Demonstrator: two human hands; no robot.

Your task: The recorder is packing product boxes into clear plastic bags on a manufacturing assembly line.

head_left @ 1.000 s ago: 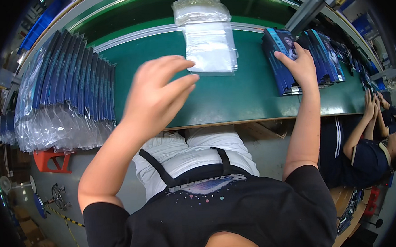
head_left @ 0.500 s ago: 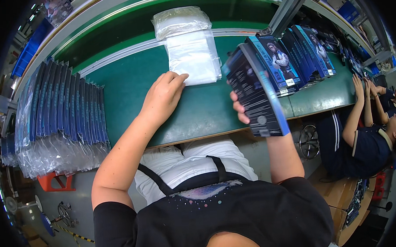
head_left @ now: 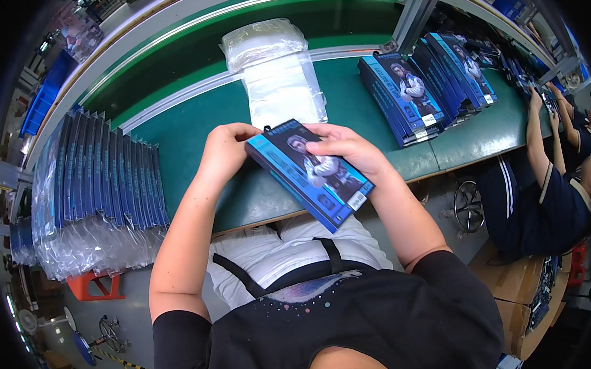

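The right hand (head_left: 350,148) is closed around a slim dark-blue retail box (head_left: 295,178), its thumb laid across the printed front and its other fingers going out of sight behind the upper right edge; the left hand (head_left: 225,151), its fingers curled, is at the box's upper left corner, where the fingertips are hidden, so I cannot tell whether they grip the box or something behind it. The box slants over the front edge of the green-topped workbench (head_left: 192,126), face up, its lower end above the person's white trousers (head_left: 252,253); a figure with folded arms is printed on it, and a white label sits near its lower right corner. Just beyond the hands lies a stack of clear plastic bags (head_left: 284,95), flat on the bench. To the right stands a pile of matching boxes (head_left: 408,95), with a second pile (head_left: 467,72) close beside it. To the left, a long row of bagged boxes (head_left: 101,171) stands on edge, loose plastic bunched toward the person, above a red stool (head_left: 90,287). At the far right, a co-worker in a dark shirt (head_left: 564,204) reaches toward the bench
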